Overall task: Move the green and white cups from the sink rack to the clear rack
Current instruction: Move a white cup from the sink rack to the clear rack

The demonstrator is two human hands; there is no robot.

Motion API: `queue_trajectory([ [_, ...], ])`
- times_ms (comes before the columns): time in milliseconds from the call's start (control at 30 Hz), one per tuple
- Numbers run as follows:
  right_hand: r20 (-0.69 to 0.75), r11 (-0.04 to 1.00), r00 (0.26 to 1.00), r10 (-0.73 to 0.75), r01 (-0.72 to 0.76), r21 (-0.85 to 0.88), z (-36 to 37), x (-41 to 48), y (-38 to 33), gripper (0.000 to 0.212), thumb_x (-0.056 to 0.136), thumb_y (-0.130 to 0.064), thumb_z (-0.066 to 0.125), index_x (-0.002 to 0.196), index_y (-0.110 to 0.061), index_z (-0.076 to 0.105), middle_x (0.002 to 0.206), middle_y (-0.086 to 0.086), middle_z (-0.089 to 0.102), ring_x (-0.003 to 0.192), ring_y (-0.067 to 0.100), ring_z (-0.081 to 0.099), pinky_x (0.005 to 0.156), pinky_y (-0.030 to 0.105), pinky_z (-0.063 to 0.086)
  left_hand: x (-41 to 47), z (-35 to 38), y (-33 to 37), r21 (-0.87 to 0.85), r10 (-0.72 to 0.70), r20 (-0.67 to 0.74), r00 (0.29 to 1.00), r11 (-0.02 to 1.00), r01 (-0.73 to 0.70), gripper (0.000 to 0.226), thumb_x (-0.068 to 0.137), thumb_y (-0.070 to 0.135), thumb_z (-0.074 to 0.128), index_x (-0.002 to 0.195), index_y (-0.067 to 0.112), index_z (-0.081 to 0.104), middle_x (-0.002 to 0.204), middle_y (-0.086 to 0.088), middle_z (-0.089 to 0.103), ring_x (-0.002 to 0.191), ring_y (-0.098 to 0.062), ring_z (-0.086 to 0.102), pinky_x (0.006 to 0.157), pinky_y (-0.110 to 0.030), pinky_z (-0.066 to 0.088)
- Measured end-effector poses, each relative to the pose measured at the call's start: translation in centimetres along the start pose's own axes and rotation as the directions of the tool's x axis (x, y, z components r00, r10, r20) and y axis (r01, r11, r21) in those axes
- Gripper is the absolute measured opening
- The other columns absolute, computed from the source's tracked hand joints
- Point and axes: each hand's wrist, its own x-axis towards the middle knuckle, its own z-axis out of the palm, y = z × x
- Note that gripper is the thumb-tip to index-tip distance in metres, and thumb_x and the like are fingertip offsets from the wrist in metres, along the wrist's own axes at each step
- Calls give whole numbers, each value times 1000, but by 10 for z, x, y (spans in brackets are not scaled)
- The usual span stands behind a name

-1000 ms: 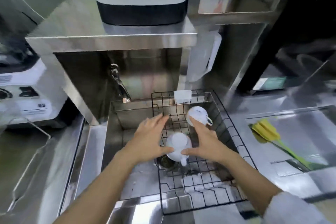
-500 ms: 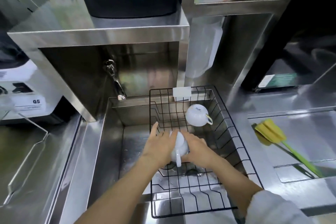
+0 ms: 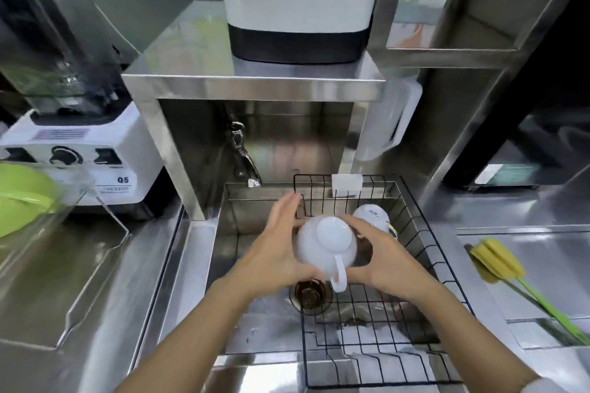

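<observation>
White cup (image 3: 325,244): upside down, handle toward the person, clasped between both hands above the black wire sink rack (image 3: 424,268). Second white cup (image 3: 372,215) inverted at rack's far end. Green cup (image 3: 22,198) sits in clear rack (image 3: 95,220), far left.

"Q5" printed in black on white label, front of white blender base (image 3: 79,156), left. I read "Power" under right knob of white-and-black machine (image 3: 300,0) on shelf; its other panel captions too blurred. Small dark print on rear white cup (image 3: 372,215), illegible.
</observation>
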Motion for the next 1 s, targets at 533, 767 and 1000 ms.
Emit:
queue_trajectory([
  [533, -44, 914, 913, -405, 404, -17, 146, 67, -213, 81, 48, -50, 79, 121, -51, 42, 123, -10, 56, 109, 3, 54, 94, 21, 45, -149, -219, -53, 39, 89, -415, 905, 996, -80, 79, 52, 48, 78, 122, 36, 42, 128, 9, 48, 123, -10, 42, 103, -37, 39],
  [767, 101, 860, 855, -509, 510, 18, 227, 96, -284, 77, 59, -29, 85, 117, -56, 41, 123, -34, 47, 114, -10, 43, 97, 15, 35, -224, -292, -92, 82, 2, -542, 840, 995, 50, 78, 46, 46, 78, 117, 37, 46, 119, 15, 54, 114, -4, 47, 98, -21, 37],
  [1000, 241, 860, 838, -489, 510, -30, 300, 119, -326, 76, 60, -30, 82, 124, -42, 44, 122, -16, 54, 115, 10, 49, 99, 34, 42, -271, -332, -153, 44, -174, -571, 802, 969, 242, 85, 42, 53, 77, 119, 37, 45, 126, 10, 54, 135, -23, 32, 115, -45, 18],
])
